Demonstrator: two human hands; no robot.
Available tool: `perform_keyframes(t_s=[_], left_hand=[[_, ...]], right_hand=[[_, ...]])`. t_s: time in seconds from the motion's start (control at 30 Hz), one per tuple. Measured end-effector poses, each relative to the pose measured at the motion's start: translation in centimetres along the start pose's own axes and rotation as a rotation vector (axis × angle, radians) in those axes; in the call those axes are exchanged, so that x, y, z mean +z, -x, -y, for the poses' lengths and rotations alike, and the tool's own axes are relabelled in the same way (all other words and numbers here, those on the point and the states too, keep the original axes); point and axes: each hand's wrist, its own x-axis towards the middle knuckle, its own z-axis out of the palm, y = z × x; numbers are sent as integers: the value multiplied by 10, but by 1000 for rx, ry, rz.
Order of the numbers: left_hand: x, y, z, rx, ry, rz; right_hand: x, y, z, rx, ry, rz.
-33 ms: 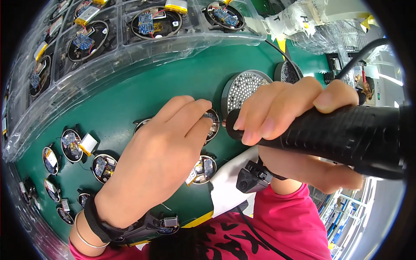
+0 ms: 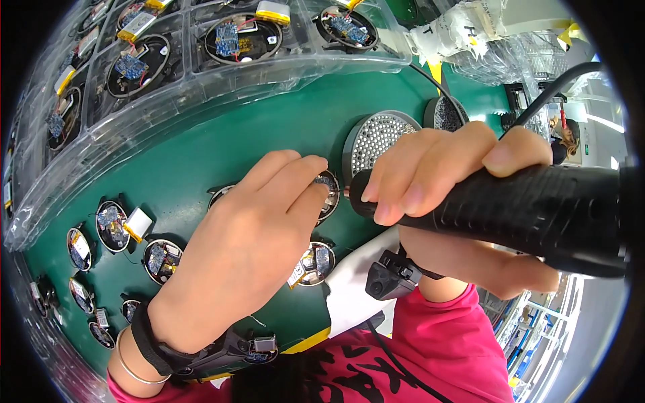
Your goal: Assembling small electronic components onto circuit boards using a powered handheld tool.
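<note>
Between the near edge of the surface (image 2: 269,127) and a tray (image 2: 201,77), the left hand (image 2: 252,221) touches a round case (image 2: 332,201), whether pinching I cannot tell; the right hand (image 2: 447,161) grips a black tool (image 2: 517,211).

A green table (image 2: 269,124) spread across the middle, with a yellow strip (image 2: 307,341) along its near side. White-framed shelves (image 2: 556,336) stood at lower right. Beyond, a small green sign (image 2: 586,149) hung on a pale wall (image 2: 597,143), near a bright strip light (image 2: 605,123).
</note>
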Motion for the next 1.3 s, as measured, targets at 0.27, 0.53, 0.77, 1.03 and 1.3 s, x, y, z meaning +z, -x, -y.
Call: perform_keyframes(t_s=[0.27, 0.53, 0.77, 1.03, 1.3], left_hand=[[-13, 4, 0, 35, -61, 79], [-13, 0, -11, -32, 61, 139], [-11, 1, -10, -24, -5, 114], [-6, 4, -11, -42, -3, 87], [3, 6, -14, -63, 9, -6]], right_hand=[[-7, -1, 9, -39, -97, -200], [-22, -2, -1, -125, 58, -148], [-24, -2, -6, -143, 64, -95], [-20, 0, -6, -153, 71, -99], [-12, -1, 7, -157, 38, -205]])
